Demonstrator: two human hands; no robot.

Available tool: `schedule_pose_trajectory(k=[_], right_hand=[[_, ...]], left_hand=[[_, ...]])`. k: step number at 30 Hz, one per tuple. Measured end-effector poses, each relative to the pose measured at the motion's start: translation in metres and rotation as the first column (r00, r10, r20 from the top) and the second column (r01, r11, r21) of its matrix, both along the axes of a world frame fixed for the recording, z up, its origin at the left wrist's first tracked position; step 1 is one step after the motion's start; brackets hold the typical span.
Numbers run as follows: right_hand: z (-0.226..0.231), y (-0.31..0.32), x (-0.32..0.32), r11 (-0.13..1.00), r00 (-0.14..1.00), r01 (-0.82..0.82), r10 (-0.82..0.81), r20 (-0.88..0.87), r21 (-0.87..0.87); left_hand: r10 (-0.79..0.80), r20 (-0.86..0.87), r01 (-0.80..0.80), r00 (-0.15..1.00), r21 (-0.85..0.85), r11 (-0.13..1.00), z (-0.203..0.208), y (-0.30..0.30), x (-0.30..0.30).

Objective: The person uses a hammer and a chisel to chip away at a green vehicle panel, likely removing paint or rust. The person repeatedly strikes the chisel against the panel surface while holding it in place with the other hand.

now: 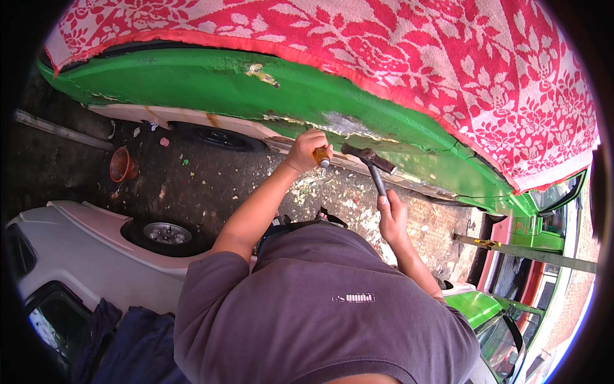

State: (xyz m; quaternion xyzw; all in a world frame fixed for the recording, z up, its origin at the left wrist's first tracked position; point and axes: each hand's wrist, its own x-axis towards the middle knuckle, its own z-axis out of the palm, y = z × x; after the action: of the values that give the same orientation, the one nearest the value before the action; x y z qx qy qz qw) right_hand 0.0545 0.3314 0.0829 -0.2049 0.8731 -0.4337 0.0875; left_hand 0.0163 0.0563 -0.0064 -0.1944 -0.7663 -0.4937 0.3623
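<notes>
The handle is amber, car green, cloth red-and-pink floral.

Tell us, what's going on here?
A person works beside a green vehicle with chipped paint. The left hand grips a yellow-handled tool, its far end hidden; the right hand holds a hammer, its head near but not touching the tool. Pale flakes litter the ground, and a red-and-white cloth drapes over the vehicle.

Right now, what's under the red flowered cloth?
A green vehicle body: its side shows below the cloth, with a chipped patch. Whatever the cloth covers cannot be seen.
</notes>
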Motion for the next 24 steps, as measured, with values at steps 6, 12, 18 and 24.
schedule_pose_trajectory(k=[6,12,18,24], right_hand=[[-0.001,-0.002,0.011,0.990,0.999,-0.013,0.020,-0.045,0.143],[0.001,0.003,0.016,0.994,0.991,-0.075,0.083,-0.104,0.078],[0.001,0.001,0.020,0.997,0.986,-0.075,0.077,-0.149,0.019],[0.001,-0.002,0.019,0.995,0.995,-0.072,0.076,-0.063,0.064]], left_hand=[[0.023,0.031,-0.024,0.999,0.018,1.000,0.003,0.003,-0.002],[0.049,0.034,-0.050,0.998,0.018,0.999,0.006,0.004,-0.002],[0.043,0.015,-0.044,0.999,0.039,0.998,0.000,0.003,0.000],[0.039,-0.007,-0.039,0.999,0.071,0.997,0.003,0.001,-0.002]])
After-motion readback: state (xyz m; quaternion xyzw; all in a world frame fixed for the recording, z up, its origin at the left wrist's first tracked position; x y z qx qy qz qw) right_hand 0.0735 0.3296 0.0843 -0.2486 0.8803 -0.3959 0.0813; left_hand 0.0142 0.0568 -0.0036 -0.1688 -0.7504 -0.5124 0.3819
